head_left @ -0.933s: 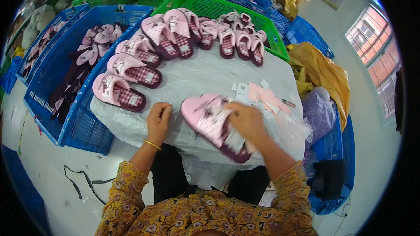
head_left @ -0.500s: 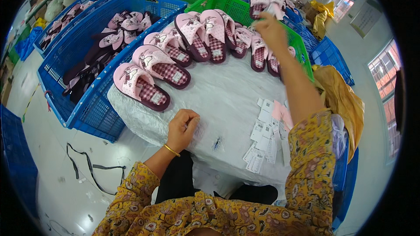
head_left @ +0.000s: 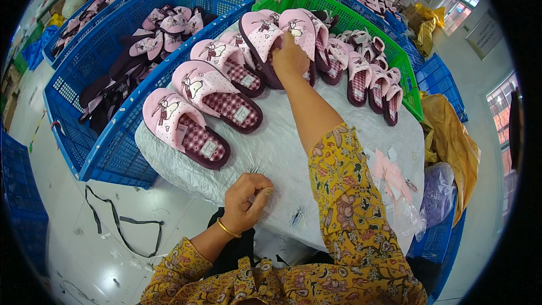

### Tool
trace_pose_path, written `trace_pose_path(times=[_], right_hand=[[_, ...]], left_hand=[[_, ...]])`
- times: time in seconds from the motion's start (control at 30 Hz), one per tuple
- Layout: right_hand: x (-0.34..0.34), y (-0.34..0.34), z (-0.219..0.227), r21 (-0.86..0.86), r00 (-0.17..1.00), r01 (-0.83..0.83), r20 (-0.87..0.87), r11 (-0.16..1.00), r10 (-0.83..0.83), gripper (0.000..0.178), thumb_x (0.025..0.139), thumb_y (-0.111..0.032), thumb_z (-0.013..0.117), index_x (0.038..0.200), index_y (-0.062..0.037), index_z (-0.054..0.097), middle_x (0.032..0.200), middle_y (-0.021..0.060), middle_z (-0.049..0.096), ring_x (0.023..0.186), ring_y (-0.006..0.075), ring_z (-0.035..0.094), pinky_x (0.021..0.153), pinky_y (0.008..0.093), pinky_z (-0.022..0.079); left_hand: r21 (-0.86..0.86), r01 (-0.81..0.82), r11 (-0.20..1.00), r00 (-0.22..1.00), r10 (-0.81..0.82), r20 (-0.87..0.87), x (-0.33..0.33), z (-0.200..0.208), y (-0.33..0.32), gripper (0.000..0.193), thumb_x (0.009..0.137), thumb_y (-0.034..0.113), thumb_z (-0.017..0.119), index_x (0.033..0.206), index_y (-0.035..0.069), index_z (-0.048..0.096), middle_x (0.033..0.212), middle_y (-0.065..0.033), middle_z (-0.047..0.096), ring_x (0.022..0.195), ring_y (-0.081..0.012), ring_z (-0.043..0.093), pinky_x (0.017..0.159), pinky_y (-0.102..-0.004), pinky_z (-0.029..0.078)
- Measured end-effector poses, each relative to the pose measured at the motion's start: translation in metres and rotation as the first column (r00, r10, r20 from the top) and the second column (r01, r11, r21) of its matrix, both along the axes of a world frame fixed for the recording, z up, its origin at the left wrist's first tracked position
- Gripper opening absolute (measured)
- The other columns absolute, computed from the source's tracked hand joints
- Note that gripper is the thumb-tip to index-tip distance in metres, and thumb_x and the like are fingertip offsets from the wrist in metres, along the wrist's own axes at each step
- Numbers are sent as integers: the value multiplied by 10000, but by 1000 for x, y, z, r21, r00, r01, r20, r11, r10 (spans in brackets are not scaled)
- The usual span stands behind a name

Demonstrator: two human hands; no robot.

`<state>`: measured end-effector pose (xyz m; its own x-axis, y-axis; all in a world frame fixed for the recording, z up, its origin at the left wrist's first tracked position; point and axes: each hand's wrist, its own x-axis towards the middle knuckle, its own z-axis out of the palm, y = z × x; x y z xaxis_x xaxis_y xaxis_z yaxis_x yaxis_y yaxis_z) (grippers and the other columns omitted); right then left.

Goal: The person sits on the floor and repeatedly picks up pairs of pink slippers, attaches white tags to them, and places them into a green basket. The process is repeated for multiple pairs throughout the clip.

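Pairs of pink slippers with dark maroon soles and checked insoles stand in an arc on the plastic-covered table. My right hand [head_left: 291, 59] reaches to the middle of this arc, its fingers closed at the openings of two large slippers [head_left: 296, 25]; the fingertips are partly hidden. Near the table's front edge my left hand [head_left: 247, 203] rests with curled fingers and the thumb against them; anything inside is hidden. In front of it lies the nearest slipper [head_left: 169, 116], a white label on its insole. Smaller slippers [head_left: 375, 85] stand at the right.
A blue crate [head_left: 113, 149] holding slippers stands at the left, a green crate [head_left: 415, 93] behind the table. Pink and white tags [head_left: 387, 169] lie by my right sleeve. A yellow sack [head_left: 446, 130] and a plastic bag [head_left: 437, 192] are at the right.
My right hand has come back from the far right to the middle slippers. The pair held up beside it over the far crates is no longer there. My left hand stays curled.
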<state>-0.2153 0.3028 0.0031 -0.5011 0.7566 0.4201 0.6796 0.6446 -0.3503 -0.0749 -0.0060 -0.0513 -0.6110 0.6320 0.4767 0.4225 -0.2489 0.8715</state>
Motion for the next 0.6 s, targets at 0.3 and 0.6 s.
trace_pose_path(times=[0.3, 0.6], right_hand=[[93, -34, 26, 211, 956, -115, -242, 971, 166, 201, 766, -204, 674, 957, -141, 677, 901, 160, 631, 864, 366, 620, 711, 486, 488], [289, -178, 24, -65, 939, -58, -343, 996, 32, 191, 763, -158, 716, 952, -147, 684, 839, 114, 624, 782, 322, 625, 664, 417, 495]], left_hand=[[3, 3, 1000, 1000, -3, -31, -3, -6, 3, 459, 865, 224, 703, 1252, 30, 551, 1283, -164, 515, 1075, -243, 543, 824, -333, 481], [71, 149, 986, 984, -155, 85, 11, -4, 17, 584, 858, 281, 700, 1349, 36, 502, 1338, -127, 531, 1194, -259, 526, 957, -369, 444]])
